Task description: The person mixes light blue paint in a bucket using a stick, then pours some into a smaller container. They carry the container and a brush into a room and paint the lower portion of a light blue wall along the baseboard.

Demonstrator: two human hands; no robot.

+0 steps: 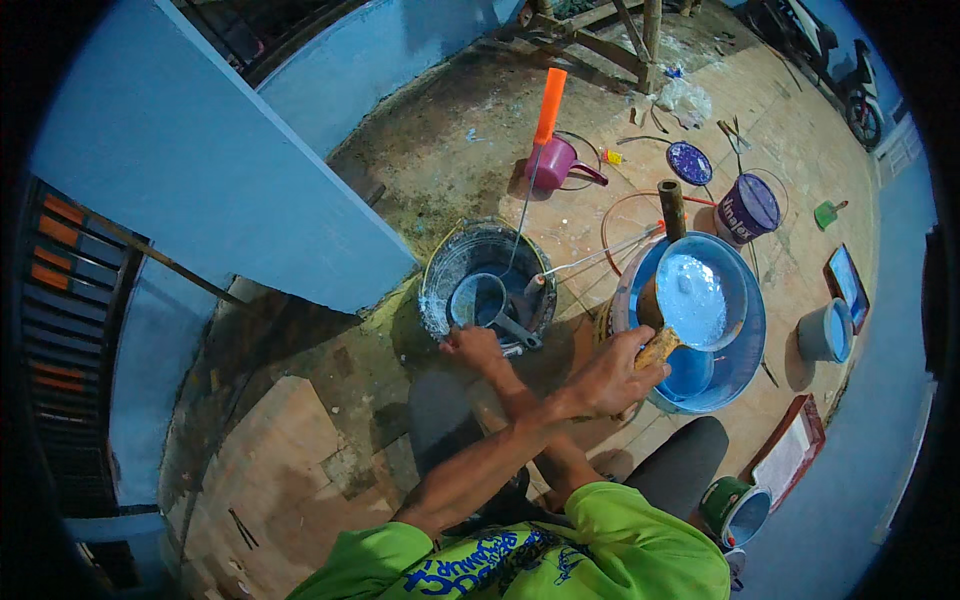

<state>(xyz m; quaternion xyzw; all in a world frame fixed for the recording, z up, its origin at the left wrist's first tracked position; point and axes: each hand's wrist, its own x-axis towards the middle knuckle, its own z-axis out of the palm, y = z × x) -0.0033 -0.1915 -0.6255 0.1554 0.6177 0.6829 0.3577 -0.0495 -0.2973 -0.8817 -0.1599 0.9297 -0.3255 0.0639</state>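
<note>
My forearms cross, the left over the right. My left hand (615, 380) is closed round the stubby, yellowish handle of a round dipper (738, 325) filled with light blue paint. It is over the large blue tub (748, 375), which has more blue paint inside. A brown tube-like stick (672, 210) stands upright beside the dipper. Further left, my right hand (475, 350) is closed at the near rim of a dark, paint-smeared bucket (433, 305). Inside that bucket sits a grey dipper (478, 298). A wire-framed paint roller with an orange handle (551, 105) leans up from it.
Behind the buckets are a magenta dipper (550, 165), a purple paint pail (747, 210) and its lid (689, 162). Along the right lie a grey bucket (825, 332), a paint tray (790, 450) and a green pail (735, 510). A blue wall panel (240, 170) juts in from the left.
</note>
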